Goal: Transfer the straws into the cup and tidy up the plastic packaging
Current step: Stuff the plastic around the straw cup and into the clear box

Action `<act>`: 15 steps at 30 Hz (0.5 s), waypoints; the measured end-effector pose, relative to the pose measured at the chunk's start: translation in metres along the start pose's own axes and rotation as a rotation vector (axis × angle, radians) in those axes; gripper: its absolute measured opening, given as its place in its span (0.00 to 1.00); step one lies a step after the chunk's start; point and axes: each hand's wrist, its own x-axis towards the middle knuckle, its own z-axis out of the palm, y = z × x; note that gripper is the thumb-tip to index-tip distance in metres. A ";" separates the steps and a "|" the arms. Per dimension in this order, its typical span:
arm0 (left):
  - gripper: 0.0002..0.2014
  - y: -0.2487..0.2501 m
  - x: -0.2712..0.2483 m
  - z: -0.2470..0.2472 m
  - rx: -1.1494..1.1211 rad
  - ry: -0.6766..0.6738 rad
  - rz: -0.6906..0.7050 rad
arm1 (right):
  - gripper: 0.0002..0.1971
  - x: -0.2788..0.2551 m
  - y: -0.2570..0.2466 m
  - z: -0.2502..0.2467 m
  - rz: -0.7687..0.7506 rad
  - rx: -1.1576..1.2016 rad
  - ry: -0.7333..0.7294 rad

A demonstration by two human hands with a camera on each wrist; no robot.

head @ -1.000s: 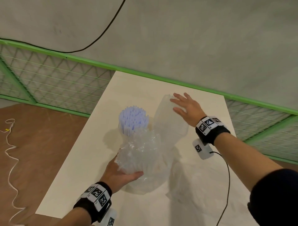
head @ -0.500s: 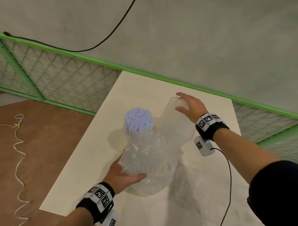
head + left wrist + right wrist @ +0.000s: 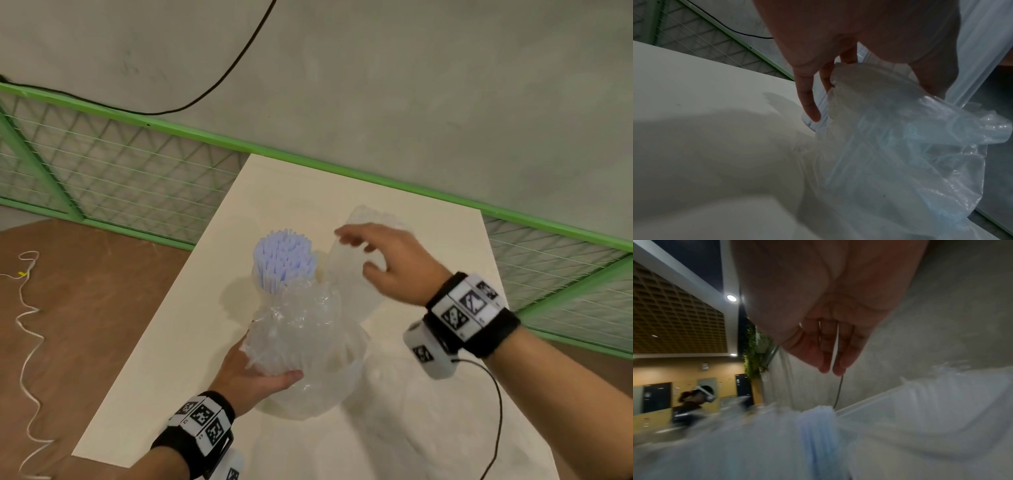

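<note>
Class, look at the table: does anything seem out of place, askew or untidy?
Yes. The straws stand upright, but crumpled plastic packaging still bunches around them, gripped by the left hand. Another clear bag stands beside them.

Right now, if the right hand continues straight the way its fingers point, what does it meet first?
Probably the bundle of straws: the right hand points left over the clear plastic bag toward it, though depth is unclear.

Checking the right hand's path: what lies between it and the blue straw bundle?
In the head view, only the upright flap of clear plastic packaging stands between the right hand and the straws.
</note>
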 end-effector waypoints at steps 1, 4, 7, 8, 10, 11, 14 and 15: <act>0.32 -0.001 0.000 0.000 -0.003 0.009 0.029 | 0.34 -0.008 -0.009 0.005 -0.001 0.002 -0.078; 0.34 -0.008 0.002 0.001 -0.072 0.027 0.039 | 0.41 -0.028 -0.023 0.026 0.062 0.008 -0.279; 0.37 -0.013 0.003 0.002 -0.111 0.034 0.051 | 0.43 -0.037 -0.022 0.045 0.101 0.069 -0.301; 0.37 -0.014 0.004 0.003 -0.117 0.030 0.045 | 0.42 -0.038 -0.021 0.049 0.097 0.089 -0.266; 0.35 -0.016 0.005 0.003 -0.143 0.029 0.031 | 0.37 -0.040 -0.019 0.056 0.069 0.113 -0.179; 0.35 -0.017 0.006 0.003 -0.159 0.025 0.028 | 0.35 -0.040 -0.019 0.059 0.055 0.121 -0.139; 0.38 -0.018 0.007 0.006 -0.201 0.010 0.007 | 0.30 -0.043 -0.017 0.067 0.045 0.155 -0.029; 0.37 -0.018 0.007 0.006 -0.206 0.012 0.004 | 0.29 -0.044 -0.017 0.070 0.045 0.166 0.008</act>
